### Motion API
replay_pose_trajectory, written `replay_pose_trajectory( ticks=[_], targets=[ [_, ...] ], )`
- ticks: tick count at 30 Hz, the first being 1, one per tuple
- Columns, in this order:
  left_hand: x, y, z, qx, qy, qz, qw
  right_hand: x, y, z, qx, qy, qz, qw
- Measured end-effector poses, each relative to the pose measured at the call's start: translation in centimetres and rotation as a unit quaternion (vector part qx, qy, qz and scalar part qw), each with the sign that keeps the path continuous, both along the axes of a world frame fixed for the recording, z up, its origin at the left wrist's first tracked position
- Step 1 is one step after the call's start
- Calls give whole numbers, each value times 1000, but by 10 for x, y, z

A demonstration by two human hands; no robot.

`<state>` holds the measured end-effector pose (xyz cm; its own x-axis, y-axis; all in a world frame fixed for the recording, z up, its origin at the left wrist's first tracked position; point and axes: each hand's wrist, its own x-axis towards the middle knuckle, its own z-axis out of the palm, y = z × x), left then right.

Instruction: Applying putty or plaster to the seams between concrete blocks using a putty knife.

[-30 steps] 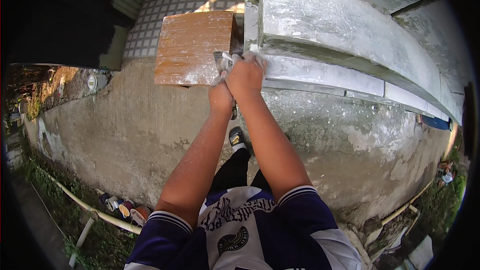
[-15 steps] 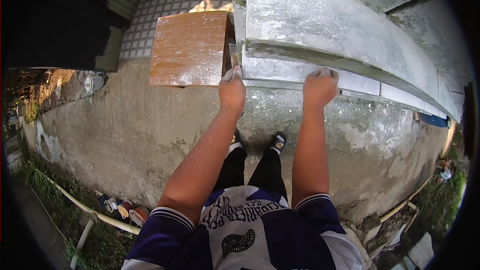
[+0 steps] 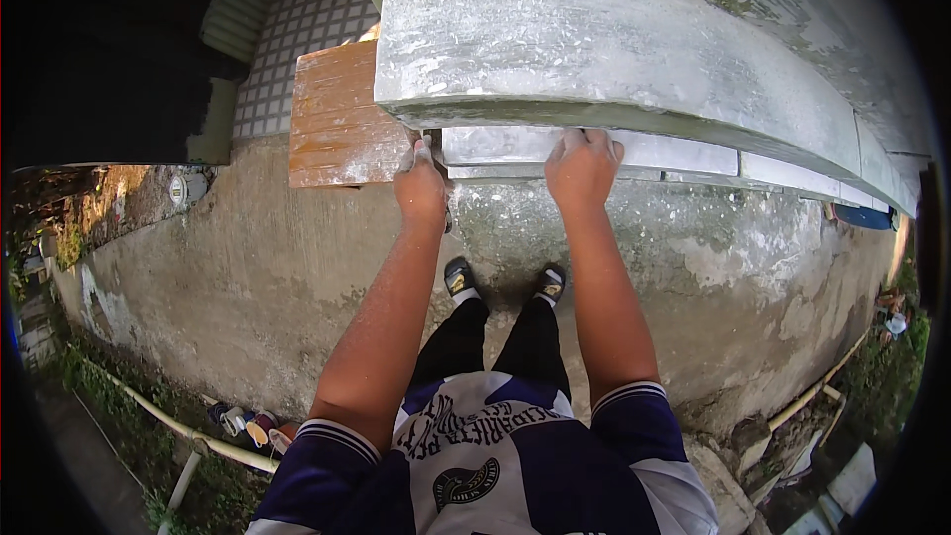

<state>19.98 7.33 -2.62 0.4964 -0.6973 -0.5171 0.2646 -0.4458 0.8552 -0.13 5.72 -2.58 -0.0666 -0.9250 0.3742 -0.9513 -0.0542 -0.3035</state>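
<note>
My left hand (image 3: 420, 184), fingers bunched, near left corner of grey slab (image 3: 614, 40); pinch hidden, cannot tell what it holds. My right hand (image 3: 582, 174), fingers curled at white ledge (image 3: 684, 156) below slab. Apparent step: surface work on ledge; next move would call for even pressure. Slab rough, chalky; wooden box (image 3: 335, 109) left of slab, grooved, dusty.

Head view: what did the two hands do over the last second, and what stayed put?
The right hand parted from the left hand and moved right, to the pale ledge. The left hand remains near the right edge of the box, apparently still holding the scraper, its blade no longer clear. The view shifted; box and ledge stayed.
</note>
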Motion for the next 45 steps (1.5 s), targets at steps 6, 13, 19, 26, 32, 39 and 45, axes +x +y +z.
replay_pose_trajectory(
  ticks=[6, 13, 19, 26, 32, 39, 45],
  targets=[
    [16, -38, -39, 99, -391, -181, 897, -119, 7, 10, 0, 29, -286, 958],
    [-4, -44, -41, 162, -577, -359, 716, 31, 38, -6, -45, -96, -14, 994],
    [-18, -43, -28, 114, -449, -99, 881, 9, 39, 4, -18, -120, 14, 993],
    [-15, -38, -25, 117, -478, -103, 864, -187, 14, 5, -1, -32, -335, 942],
    [-25, -43, -16, 209, -478, -110, 846, -176, -7, 5, 5, -17, -249, 968],
    [-10, -41, -36, 199, -504, -105, 834, -12, 13, 9, -14, -149, 149, 978],
    [0, -40, -41, 153, -515, -134, 833, -159, -12, -4, 0, -38, -70, 997]
  ],
)
